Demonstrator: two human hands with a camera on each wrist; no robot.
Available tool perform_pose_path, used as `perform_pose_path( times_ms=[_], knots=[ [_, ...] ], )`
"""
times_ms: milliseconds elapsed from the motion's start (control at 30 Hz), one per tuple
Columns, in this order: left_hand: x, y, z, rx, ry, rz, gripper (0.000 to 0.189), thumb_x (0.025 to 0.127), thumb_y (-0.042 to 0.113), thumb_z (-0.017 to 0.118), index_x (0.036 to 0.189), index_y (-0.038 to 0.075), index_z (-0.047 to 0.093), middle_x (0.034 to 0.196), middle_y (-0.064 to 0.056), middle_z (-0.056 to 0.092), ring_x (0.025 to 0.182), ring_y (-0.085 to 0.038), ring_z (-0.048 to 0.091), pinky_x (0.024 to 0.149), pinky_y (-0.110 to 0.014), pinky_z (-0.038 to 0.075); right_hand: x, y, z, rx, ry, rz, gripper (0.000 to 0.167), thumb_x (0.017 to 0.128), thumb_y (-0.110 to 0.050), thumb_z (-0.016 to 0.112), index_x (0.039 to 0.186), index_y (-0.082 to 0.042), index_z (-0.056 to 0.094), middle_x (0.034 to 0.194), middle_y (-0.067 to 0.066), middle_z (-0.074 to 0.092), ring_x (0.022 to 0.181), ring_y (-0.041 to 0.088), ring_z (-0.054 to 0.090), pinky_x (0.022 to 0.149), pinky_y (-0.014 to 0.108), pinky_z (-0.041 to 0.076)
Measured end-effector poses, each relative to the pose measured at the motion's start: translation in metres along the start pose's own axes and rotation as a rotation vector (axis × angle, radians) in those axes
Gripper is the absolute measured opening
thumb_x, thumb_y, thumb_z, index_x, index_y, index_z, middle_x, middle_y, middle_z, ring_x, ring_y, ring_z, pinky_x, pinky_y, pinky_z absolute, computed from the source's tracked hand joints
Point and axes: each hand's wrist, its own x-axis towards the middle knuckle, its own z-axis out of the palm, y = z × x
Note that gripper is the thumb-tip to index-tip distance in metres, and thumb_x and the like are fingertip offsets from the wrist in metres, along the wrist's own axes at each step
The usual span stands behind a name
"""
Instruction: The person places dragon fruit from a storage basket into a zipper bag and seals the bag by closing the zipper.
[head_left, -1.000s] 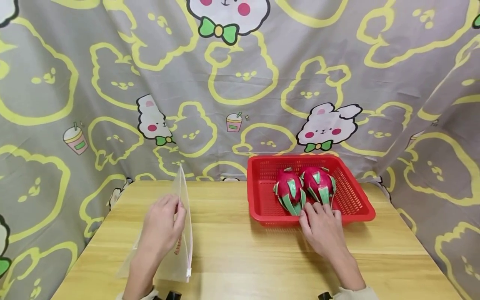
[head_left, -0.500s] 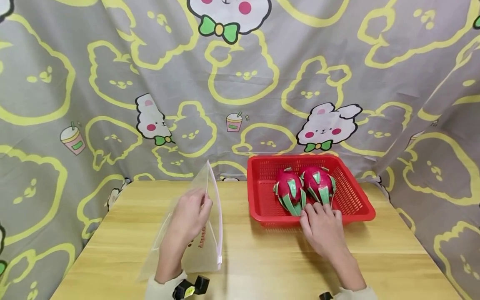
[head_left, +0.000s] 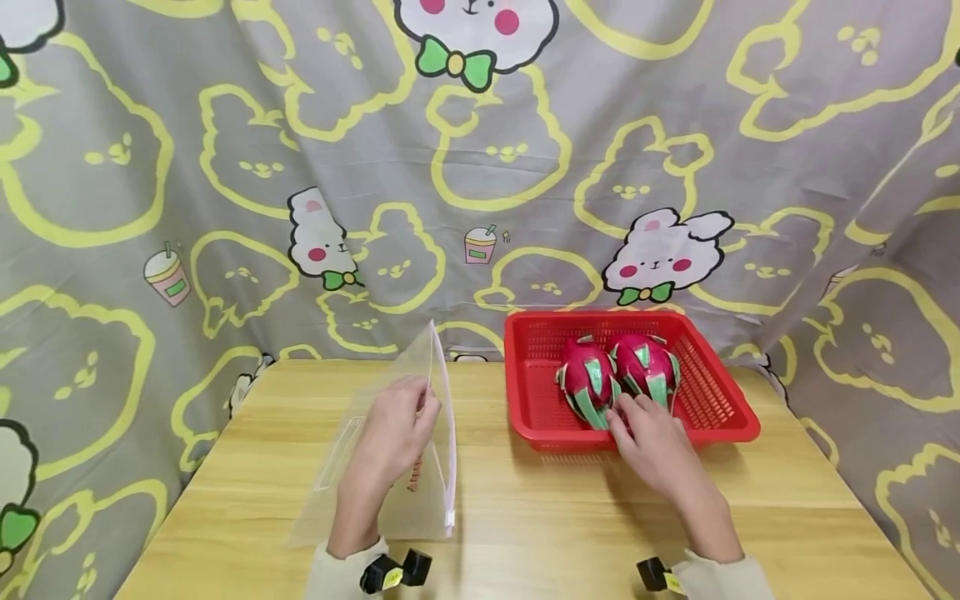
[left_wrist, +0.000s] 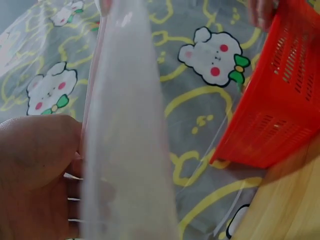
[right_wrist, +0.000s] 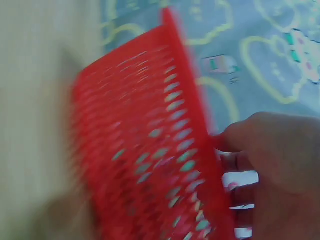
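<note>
My left hand (head_left: 397,429) pinches the upper part of a translucent zip bag (head_left: 431,500), holding it upright over the table. A white slider shows at the lower end of its zip edge. In the left wrist view the bag (left_wrist: 130,125) hides part of my fingers. My right hand (head_left: 656,442) is at the near rim of a red plastic basket (head_left: 525,400), fingers loosely bent over it. Two dragon fruits lie inside: the left one (head_left: 588,375) close to my fingertips, the right one (head_left: 643,362) beside it. Whether the fingertips touch a fruit is unclear.
The wooden table (head_left: 517,525) spreads beneath both hands. Behind it hangs a grey curtain (head_left: 517,283) with yellow outlines and rabbit prints, close to the basket's back rim. The right wrist view is blurred; the basket's slotted wall (right_wrist: 140,130) fills much of it.
The left hand and bag have moved right, closer to the basket. The right hand has turned and its thumb has risen from the basket's front to the rim. The fruits stay put.
</note>
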Motion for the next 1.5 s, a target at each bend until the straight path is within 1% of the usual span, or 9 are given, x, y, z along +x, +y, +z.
perform_pose_path(
  times_ms=[67,133,267,433,567,700,933,1133,1500],
  knots=[
    [0.001,0.003,0.004,-0.003,-0.004,0.012,0.028,0.092,0.005,0.052,0.068,0.016,0.042,0.068,0.002,0.037,0.063,-0.015,0.036,0.059,-0.030,0.034,0.003,-0.010,-0.004,0.078,0.023,-0.025,0.010,0.103,-0.019,0.060,0.095,-0.013,0.061,0.083,0.001,0.055,0.080,0.023,0.056,0.069,0.042,0.045],
    [0.001,0.006,0.007,-0.008,-0.005,0.025,0.029,0.092,0.004,0.052,0.068,0.016,0.042,0.067,0.003,0.036,0.062,-0.014,0.036,0.058,-0.029,0.034,0.006,-0.025,-0.007,0.153,0.029,-0.045,0.009,0.103,-0.017,0.060,0.094,-0.014,0.059,0.081,-0.003,0.052,0.077,0.018,0.051,0.067,0.037,0.044],
    [-0.001,0.012,0.013,0.002,-0.022,0.040,0.029,0.092,0.004,0.053,0.068,0.016,0.042,0.067,0.003,0.036,0.063,-0.014,0.036,0.058,-0.028,0.034,0.013,-0.056,-0.008,0.266,0.027,-0.077,0.007,0.104,-0.017,0.058,0.098,-0.015,0.059,0.082,-0.005,0.052,0.075,0.014,0.050,0.066,0.031,0.046],
    [-0.003,0.021,0.017,0.016,-0.036,0.063,0.028,0.093,0.005,0.054,0.069,0.016,0.043,0.067,0.004,0.038,0.063,-0.014,0.038,0.059,-0.028,0.035,0.019,-0.088,0.003,0.317,0.051,-0.158,0.009,0.105,-0.018,0.056,0.096,-0.018,0.058,0.080,-0.009,0.051,0.072,0.010,0.050,0.066,0.029,0.047],
    [-0.003,0.029,0.017,0.015,-0.033,0.091,0.027,0.093,0.006,0.054,0.070,0.017,0.044,0.068,0.005,0.040,0.064,-0.013,0.040,0.059,-0.028,0.037,0.020,-0.105,0.014,0.313,0.047,-0.205,0.010,0.104,-0.022,0.056,0.094,-0.023,0.058,0.078,-0.013,0.050,0.069,0.006,0.050,0.064,0.026,0.046],
    [-0.001,0.035,0.015,0.028,-0.022,0.116,0.026,0.093,0.007,0.055,0.071,0.017,0.046,0.070,0.006,0.042,0.066,-0.014,0.043,0.063,-0.028,0.039,0.019,-0.114,0.020,0.315,0.030,-0.228,0.012,0.104,-0.025,0.057,0.092,-0.025,0.057,0.075,-0.015,0.048,0.066,0.004,0.048,0.062,0.024,0.045],
    [-0.001,0.042,0.012,0.072,-0.016,0.138,0.027,0.094,0.008,0.055,0.071,0.018,0.045,0.070,0.006,0.041,0.069,-0.015,0.043,0.067,-0.029,0.039,0.021,-0.123,0.019,0.346,-0.010,-0.249,0.017,0.106,-0.030,0.055,0.089,-0.025,0.055,0.071,-0.014,0.045,0.059,0.003,0.044,0.054,0.024,0.041],
    [-0.001,0.047,0.011,0.079,-0.021,0.152,0.026,0.094,0.008,0.056,0.072,0.017,0.047,0.070,0.006,0.041,0.070,-0.014,0.043,0.068,-0.030,0.040,0.022,-0.124,0.018,0.355,-0.009,-0.251,0.018,0.105,-0.028,0.056,0.087,-0.025,0.054,0.070,-0.013,0.043,0.058,0.003,0.043,0.054,0.024,0.040],
    [-0.004,0.049,0.016,0.092,-0.045,0.154,0.029,0.093,0.008,0.059,0.070,0.018,0.044,0.068,0.008,0.039,0.069,-0.013,0.042,0.066,-0.028,0.039,0.022,-0.122,0.022,0.362,-0.018,-0.232,0.021,0.106,-0.030,0.054,0.086,-0.025,0.054,0.068,-0.012,0.042,0.058,0.004,0.042,0.053,0.024,0.039]
  ],
)
